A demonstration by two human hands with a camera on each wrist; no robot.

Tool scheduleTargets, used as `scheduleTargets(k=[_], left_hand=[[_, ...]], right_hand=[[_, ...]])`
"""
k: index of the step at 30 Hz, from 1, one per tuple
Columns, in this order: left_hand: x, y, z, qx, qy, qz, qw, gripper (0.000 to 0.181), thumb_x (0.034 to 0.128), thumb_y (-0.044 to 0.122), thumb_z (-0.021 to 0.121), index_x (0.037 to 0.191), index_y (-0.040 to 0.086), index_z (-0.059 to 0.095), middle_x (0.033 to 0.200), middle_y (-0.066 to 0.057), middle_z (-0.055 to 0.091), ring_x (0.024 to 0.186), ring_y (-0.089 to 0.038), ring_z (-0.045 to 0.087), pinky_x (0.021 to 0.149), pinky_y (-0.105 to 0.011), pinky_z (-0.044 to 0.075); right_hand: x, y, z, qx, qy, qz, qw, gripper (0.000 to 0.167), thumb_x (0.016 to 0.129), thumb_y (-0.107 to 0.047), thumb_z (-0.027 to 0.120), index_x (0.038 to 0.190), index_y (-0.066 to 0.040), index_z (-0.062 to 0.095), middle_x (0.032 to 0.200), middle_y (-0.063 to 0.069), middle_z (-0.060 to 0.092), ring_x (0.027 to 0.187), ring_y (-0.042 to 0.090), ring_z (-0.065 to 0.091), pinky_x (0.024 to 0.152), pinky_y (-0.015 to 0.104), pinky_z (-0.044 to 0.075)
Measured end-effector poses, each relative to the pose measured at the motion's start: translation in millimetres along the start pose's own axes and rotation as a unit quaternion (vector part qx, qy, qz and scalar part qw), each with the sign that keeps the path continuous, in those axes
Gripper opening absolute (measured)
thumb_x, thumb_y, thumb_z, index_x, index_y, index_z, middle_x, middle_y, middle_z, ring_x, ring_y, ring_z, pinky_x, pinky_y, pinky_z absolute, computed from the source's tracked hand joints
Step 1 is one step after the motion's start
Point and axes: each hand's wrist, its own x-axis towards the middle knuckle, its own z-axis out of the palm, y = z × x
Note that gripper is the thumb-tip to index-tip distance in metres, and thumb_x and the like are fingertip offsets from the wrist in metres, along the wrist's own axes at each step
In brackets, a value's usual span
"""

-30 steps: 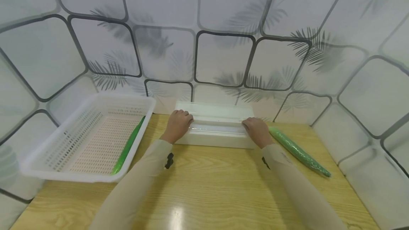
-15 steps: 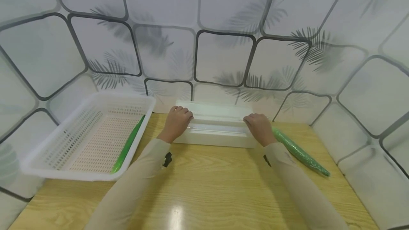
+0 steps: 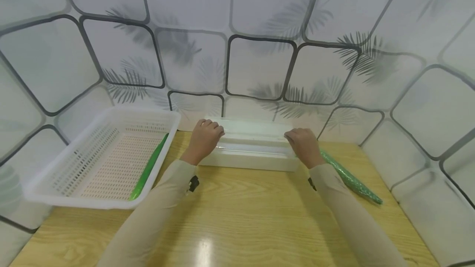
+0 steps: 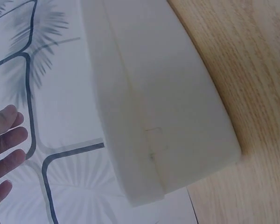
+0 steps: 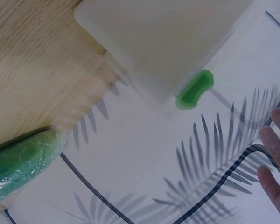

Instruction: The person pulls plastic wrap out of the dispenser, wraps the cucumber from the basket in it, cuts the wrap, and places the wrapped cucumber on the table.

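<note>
A long white cling film dispenser (image 3: 248, 162) lies at the back of the table, its lid tipped up against the wall in the head view. Clear film glints faintly over its opening. My left hand (image 3: 207, 137) is above the dispenser's left end, fingers curled, pinching the barely visible film edge. At the right end, my right hand (image 3: 302, 145) pinches the film likewise. In the right wrist view, a green end piece (image 5: 195, 90) shows on the dispenser's edge. A green cucumber (image 3: 350, 180) wrapped in shiny film lies right of the dispenser, partly hidden by my right arm.
A white perforated plastic basket (image 3: 104, 205) stands on the left, holding a long, slim bright green item (image 3: 148, 170) along its right side. Patterned wall panels (image 3: 259, 69) enclose the back and sides of the wooden table (image 3: 237, 213).
Both hands have risen slightly off the dispenser and drifted a little apart, still pinching. The dispenser and basket stay nearly where they were.
</note>
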Motion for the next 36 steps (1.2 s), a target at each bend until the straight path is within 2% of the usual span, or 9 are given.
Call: scheduleTargets(k=[11, 26, 36], left_hand=[[3.7, 1.1, -14.4, -0.002, 0.002, -0.001, 1.0, 0.013, 0.0821, 0.022, 0.071, 0.08, 0.01, 0.07, 0.078, -0.003, 0.071, 0.077, -0.022, 0.065, 0.08, -0.038, 0.051], [9.1, 0.2, -32.3, 0.0, 0.02, 0.001, 0.9998, 0.01, 0.0812, 0.02, 0.072, 0.08, 0.01, 0.072, 0.078, -0.003, 0.072, 0.077, -0.021, 0.066, 0.081, -0.038, 0.052], [13.3, -1.1, -44.3, -0.008, 0.035, 0.006, 0.9993, 0.009, 0.0808, 0.019, 0.073, 0.08, 0.01, 0.072, 0.078, -0.004, 0.072, 0.077, -0.022, 0.066, 0.082, -0.039, 0.053]], right_hand=[[2.3, -1.7, -10.2, -0.011, 0.018, -0.006, 0.9998, 0.004, 0.077, -0.002, 0.071, 0.081, -0.002, 0.071, 0.076, 0.011, 0.072, 0.068, 0.026, 0.067, 0.065, 0.042, 0.052], [7.1, -7.4, -27.8, -0.012, 0.042, -0.029, 0.9986, 0.006, 0.076, -0.004, 0.073, 0.082, -0.001, 0.072, 0.076, 0.011, 0.072, 0.068, 0.026, 0.067, 0.067, 0.043, 0.052], [10.9, -7.4, -35.6, -0.011, 0.044, -0.026, 0.9986, 0.006, 0.076, -0.003, 0.073, 0.082, -0.001, 0.072, 0.076, 0.012, 0.072, 0.068, 0.027, 0.067, 0.068, 0.043, 0.052]])
